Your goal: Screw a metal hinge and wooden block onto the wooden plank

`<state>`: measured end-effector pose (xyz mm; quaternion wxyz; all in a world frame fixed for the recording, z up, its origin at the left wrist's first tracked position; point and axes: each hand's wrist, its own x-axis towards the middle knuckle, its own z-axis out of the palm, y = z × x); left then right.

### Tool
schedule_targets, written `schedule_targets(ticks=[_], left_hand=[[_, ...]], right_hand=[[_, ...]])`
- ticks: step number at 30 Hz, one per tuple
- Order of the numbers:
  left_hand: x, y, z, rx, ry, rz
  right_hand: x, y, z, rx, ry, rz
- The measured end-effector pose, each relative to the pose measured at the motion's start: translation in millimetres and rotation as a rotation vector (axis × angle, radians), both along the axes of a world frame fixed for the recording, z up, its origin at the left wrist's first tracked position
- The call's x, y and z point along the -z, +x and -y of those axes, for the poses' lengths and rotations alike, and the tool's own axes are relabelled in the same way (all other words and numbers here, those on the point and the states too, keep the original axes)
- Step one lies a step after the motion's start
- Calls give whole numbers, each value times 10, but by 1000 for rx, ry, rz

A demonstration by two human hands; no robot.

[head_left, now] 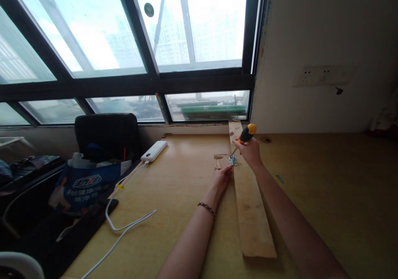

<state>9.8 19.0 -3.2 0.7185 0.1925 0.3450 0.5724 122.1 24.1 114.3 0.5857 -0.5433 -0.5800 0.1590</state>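
Observation:
A long wooden plank (252, 212) lies lengthwise on the table, with a small silver hinge (232, 160) near its far part. Left of the hinge a short wooden piece (220, 163) meets the plank's edge. My left hand (223, 177) is closed at the near edge of this piece, its fingertips close to the hinge. In my right hand (251, 151) is a screwdriver (247, 134) with a black and yellow handle. It is tilted, its shaft slanting down to the hinge. Whether the tip sits in a screw is too small to tell.
Two or so loose screws (280, 178) lie right of the plank. On the left are a white power bank (154, 151) and its white cable (120, 229). Beyond the table's left edge stand a black chair (107, 136) and a blue bag (85, 188). Windows and a wall border the far side.

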Motion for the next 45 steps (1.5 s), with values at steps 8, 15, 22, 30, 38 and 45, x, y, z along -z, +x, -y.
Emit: schedule_targets(ticks=[8,15,22,30,38,45], left_hand=[[-62,7,29,-7,-8,-37],[-68,10,32,-8,-21,-46],[-14,7,7,2,13,1],[6,15,-25,-14,42,-11],[36,16,-31,-8,100,-25],[37,17,-28,-13,88,-29]], right_hand=[[-19,82,-75,-133,-162,-470],[2,128,-109,-90,-137,-534],[-45,125,-58,-252,-176,-327],[-140,138,74,-536,-244,-307],[-97,24,49,-159,-162,-262],[-197,110,96,11,-50,-121]])
